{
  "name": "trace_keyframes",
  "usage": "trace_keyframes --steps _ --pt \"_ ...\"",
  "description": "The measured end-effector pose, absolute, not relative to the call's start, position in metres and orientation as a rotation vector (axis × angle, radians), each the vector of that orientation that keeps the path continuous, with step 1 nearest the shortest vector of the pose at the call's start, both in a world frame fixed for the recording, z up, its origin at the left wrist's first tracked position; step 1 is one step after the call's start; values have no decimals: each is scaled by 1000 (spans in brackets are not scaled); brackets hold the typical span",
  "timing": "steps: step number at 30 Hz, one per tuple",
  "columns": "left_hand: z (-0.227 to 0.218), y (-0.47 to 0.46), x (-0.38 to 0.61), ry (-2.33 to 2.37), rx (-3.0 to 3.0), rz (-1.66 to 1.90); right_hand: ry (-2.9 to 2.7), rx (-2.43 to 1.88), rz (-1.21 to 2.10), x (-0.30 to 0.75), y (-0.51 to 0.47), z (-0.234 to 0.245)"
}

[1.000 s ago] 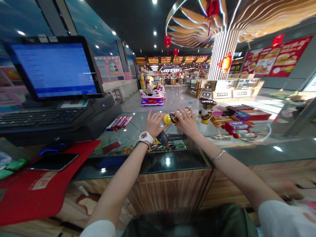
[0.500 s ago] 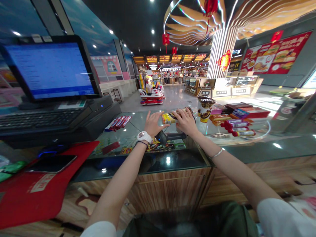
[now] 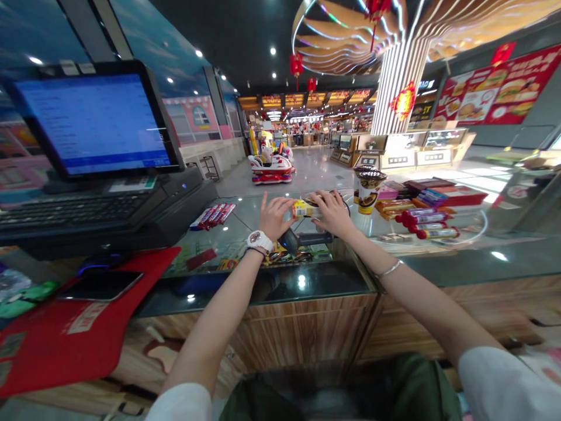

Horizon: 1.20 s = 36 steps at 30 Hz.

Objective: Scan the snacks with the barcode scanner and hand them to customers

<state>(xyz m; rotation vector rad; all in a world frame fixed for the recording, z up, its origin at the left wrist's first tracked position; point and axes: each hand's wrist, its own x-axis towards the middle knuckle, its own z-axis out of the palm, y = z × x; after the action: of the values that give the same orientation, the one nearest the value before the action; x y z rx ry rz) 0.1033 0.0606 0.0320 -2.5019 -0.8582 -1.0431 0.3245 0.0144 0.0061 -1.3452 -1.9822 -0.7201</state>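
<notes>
A snack cup [image 3: 303, 209] lies on its side above the glass counter, its yellow base with a printed label pointing left. My right hand [image 3: 332, 213] is wrapped over the cup's body from above and hides much of it. At the base end, the fingers and thumb of my left hand [image 3: 276, 218] close around the cup's edge. Just below the cup, a dark handheld barcode scanner [image 3: 307, 239] rests on the counter. Two similar snack cups, the nearer one [image 3: 367, 196] brown and white with a yellow base, stand upright right of my right hand.
Packaged sweets [image 3: 432, 225] and boxes [image 3: 464, 197] are piled on the right of the counter. Red-wrapped bars [image 3: 217, 216] lie left. A monitor [image 3: 94, 123], keyboard [image 3: 74, 210] and phone [image 3: 103, 286] on a red mat [image 3: 103, 345] take up the left side.
The view has shifted slightly. My left hand's fingertips sit closer around the cup's base end, and its printed label shows more plainly. My right hand keeps its grip.
</notes>
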Motion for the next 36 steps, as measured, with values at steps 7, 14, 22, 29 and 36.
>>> trace_keyframes --steps 7,14,22,29,36 --pt "31 64 104 -858 -2531 -1051 -1976 -1373 -725 323 11 9" --pt "33 63 103 -798 -2539 -938 -2021 -1340 -724 323 11 9" --pt "33 67 99 -786 -2500 -932 -2037 -1297 -736 323 14 7" --pt "32 67 99 -811 -2487 -982 -2033 -1300 -722 321 14 9" --pt "29 71 97 -852 -2462 -1043 -2012 -1227 -702 319 13 10"
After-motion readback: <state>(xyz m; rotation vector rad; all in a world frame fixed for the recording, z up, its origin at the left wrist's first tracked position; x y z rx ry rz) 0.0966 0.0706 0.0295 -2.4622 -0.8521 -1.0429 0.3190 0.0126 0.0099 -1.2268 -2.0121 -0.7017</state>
